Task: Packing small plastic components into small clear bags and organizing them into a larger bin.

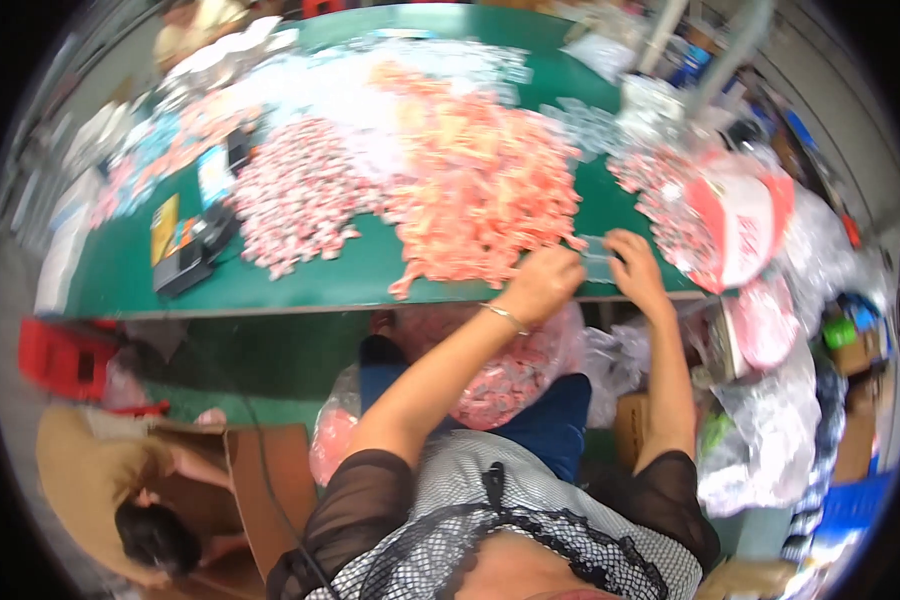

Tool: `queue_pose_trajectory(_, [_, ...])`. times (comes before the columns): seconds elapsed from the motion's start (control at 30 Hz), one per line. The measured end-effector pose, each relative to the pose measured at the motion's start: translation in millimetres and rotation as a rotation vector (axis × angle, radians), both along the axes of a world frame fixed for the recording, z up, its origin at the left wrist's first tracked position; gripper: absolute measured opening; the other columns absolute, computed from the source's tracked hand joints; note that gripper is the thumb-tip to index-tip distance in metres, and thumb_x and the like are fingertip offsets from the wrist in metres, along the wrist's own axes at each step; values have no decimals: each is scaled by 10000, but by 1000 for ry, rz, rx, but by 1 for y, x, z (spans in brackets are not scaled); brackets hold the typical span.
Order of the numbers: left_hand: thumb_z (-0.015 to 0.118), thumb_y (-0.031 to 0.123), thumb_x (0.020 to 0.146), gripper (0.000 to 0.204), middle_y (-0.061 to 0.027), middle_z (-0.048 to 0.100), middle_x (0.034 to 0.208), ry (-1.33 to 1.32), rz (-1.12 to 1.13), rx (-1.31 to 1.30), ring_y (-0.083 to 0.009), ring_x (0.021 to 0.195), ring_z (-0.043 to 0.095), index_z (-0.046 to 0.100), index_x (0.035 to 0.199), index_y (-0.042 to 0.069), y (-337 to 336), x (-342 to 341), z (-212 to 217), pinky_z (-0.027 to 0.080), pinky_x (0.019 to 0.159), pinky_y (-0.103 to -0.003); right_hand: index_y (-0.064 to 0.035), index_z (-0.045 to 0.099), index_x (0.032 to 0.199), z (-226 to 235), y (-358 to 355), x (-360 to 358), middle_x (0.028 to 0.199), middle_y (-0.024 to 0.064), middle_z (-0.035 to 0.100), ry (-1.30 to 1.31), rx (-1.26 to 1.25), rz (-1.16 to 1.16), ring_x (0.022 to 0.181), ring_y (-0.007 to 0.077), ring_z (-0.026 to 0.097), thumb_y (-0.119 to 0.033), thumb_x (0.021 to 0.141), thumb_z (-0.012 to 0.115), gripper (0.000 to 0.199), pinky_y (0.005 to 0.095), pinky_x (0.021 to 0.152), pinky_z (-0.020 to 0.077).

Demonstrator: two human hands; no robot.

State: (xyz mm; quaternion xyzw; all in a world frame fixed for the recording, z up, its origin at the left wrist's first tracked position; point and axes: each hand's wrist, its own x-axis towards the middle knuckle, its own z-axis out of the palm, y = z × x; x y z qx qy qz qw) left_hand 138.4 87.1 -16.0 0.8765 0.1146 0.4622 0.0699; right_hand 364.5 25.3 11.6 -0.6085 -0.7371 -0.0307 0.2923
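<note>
Your left hand (542, 283) and right hand (633, 268) both pinch a clear plastic sleeve (598, 258) at the counter (320, 285) edge, beside the orange packet pile (480, 190).

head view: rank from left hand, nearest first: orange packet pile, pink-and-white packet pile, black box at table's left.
1. Orange packet pile, touching the left hand, just above it.
2. Pink-and-white packet pile, farther left.
3. Black box, near the table's left end.

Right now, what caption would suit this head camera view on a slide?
Both hands, left hand and right hand, handle a clear packet beside a pink packet pile.
</note>
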Motion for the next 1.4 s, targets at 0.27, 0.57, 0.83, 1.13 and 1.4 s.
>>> queue_pose_trajectory(0.27, [587, 147, 728, 101, -59, 555, 870, -55, -21, 95, -223, 818, 555, 587, 799, 76, -9, 24, -4, 435, 710, -354, 0, 509, 735, -1, -30, 27, 1209, 197, 575, 52, -82, -120, 1102, 359, 553, -46, 769, 689, 188, 396, 950, 433])
queue_pose_trajectory(0.57, [620, 141, 706, 125, -44, 595, 912, -222, 21, 45, -206, 833, 575, 604, 824, 103, -24, -26, 5, 442, 696, -349, 8, 508, 770, -14, -33, 5, 1082, 191, 561, 60, -74, -271, 1008, 360, 560, -59, 808, 681, 189, 395, 884, 442])
queue_pose_trajectory(0.83, [647, 74, 728, 209, -73, 596, 962, -209, 673, -119, -270, 913, 570, 622, 936, 80, -2, -208, 38, 434, 750, -380, 0, 479, 768, -19, -38, 23, 1319, 237, 535, 81, -72, -31, 1166, 345, 532, -7, 800, 642, 166, 390, 906, 424])
queue_pose_trajectory(1.13, [713, 142, 704, 335, -79, 559, 1068, -90, 1014, -186, -266, 1016, 524, 613, 1023, 114, 22, -261, 4, 413, 822, -404, 8, 430, 688, -60, -20, 58, 943, 157, 575, -92, 218, -73, 811, 287, 535, -116, 870, 671, 326, 399, 713, 431])
queue_pose_trajectory(1.4, [653, 122, 720, 167, -70, 576, 919, -157, 986, -215, -262, 900, 545, 625, 883, 99, 56, -240, -13, 425, 757, -391, 16, 488, 655, -30, 3, -3, 814, 152, 503, -264, -3, -388, 779, 310, 524, -332, 906, 651, 459, 436, 713, 428])
